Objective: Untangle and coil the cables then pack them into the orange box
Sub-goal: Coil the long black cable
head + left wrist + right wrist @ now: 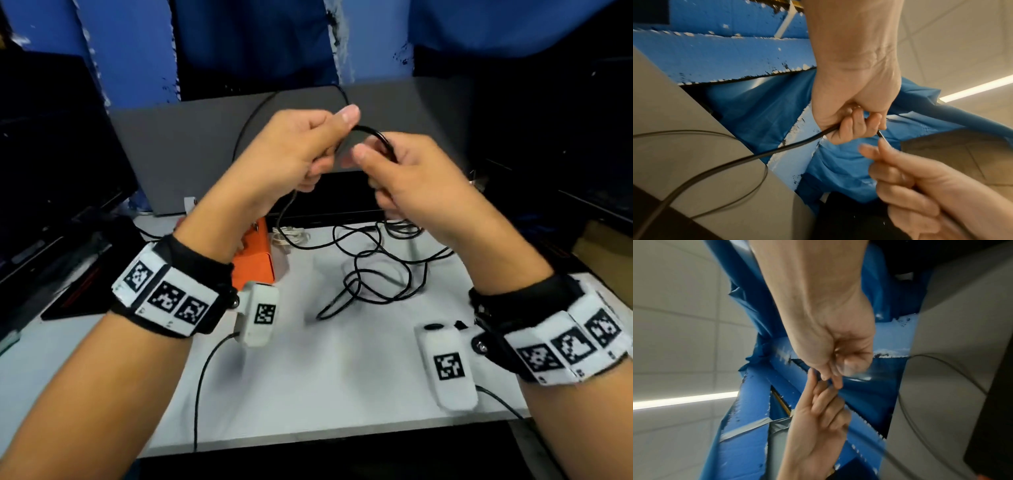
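Both hands are raised above the table, close together. My left hand (337, 137) grips a black cable (375, 133) in its curled fingers, thumb on top. My right hand (371, 156) pinches the same cable a short way along, so a small arc spans between them. In the left wrist view the black cable (797, 142) runs out of my left hand (857, 125) toward the lower left. The rest of the cable lies in a loose tangle (376, 274) on the white table. The orange box (255, 262) sits under my left wrist.
A white cable (291, 236) lies bunched beside the orange box. A grey panel (191, 144) stands behind the table with a black device (342, 202) at its foot. Dark equipment (51, 154) lines the left side. The white table (325, 377) shows in front of the tangle.
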A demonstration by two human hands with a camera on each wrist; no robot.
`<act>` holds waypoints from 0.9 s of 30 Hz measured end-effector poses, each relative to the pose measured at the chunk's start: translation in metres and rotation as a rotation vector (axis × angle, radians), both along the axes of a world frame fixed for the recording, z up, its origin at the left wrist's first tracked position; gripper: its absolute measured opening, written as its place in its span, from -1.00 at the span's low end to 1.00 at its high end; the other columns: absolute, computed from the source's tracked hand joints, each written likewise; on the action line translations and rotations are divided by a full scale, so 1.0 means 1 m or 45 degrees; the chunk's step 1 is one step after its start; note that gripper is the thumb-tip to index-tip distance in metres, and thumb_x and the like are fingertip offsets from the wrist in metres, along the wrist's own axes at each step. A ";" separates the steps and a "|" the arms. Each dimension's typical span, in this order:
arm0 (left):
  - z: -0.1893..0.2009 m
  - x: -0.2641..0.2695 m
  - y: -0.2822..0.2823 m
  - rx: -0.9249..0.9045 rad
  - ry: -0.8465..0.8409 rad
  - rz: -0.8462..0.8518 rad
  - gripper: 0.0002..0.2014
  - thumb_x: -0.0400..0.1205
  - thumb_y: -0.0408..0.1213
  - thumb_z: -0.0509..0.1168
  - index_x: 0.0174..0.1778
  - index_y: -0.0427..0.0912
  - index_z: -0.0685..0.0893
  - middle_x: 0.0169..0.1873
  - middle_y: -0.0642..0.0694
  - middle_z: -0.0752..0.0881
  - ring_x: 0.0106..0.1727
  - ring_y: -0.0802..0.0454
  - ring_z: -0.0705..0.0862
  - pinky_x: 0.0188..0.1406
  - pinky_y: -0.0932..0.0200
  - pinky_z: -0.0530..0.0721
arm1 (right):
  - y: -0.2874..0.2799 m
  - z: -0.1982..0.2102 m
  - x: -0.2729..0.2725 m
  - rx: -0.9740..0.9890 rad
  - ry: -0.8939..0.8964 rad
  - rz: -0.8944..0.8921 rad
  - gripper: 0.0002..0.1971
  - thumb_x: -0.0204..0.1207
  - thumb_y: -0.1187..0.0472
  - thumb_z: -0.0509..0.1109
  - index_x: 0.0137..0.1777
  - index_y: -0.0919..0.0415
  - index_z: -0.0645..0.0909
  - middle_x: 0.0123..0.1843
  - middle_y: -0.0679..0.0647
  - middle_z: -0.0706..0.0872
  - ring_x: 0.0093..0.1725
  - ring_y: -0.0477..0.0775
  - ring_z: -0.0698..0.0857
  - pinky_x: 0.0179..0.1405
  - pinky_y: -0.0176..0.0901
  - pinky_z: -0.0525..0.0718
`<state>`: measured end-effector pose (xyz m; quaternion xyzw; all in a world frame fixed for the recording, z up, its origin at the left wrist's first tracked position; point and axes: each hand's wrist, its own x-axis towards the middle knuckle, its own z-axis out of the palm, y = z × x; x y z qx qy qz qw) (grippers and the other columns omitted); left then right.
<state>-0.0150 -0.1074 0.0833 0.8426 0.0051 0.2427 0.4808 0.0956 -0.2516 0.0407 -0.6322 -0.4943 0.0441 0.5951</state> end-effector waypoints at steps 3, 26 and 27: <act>-0.013 -0.023 0.012 0.074 0.072 -0.072 -0.49 0.81 0.03 0.20 -0.42 -0.09 0.26 -0.58 -0.01 0.24 -0.47 -0.07 0.10 -0.37 -0.11 0.10 | -0.017 0.007 0.020 0.065 -0.007 -0.094 -0.78 0.78 0.22 0.34 -0.11 0.06 0.72 -0.54 -0.06 0.30 -0.60 -0.10 0.20 -0.61 -0.21 0.10; -0.067 -0.054 0.054 -0.341 -0.063 0.187 -0.58 0.83 0.02 0.19 -0.28 -0.14 0.57 -0.53 -0.04 0.25 -0.48 -0.04 0.19 -0.23 -0.10 0.49 | -0.033 0.029 -0.022 0.017 -0.358 -0.189 -0.65 0.87 -0.04 0.13 0.21 0.15 0.68 -0.37 0.03 0.69 -0.45 0.05 0.69 -0.35 -0.10 0.67; -0.067 -0.055 0.058 -0.318 -0.031 0.172 -0.58 0.83 0.03 0.20 -0.28 -0.15 0.58 -0.53 -0.03 0.28 -0.49 -0.01 0.25 -0.22 -0.04 0.55 | -0.036 0.029 -0.012 0.035 -0.304 -0.191 -0.63 0.88 -0.04 0.12 0.09 0.13 0.69 -0.46 0.02 0.61 -0.56 0.06 0.58 -0.50 -0.14 0.57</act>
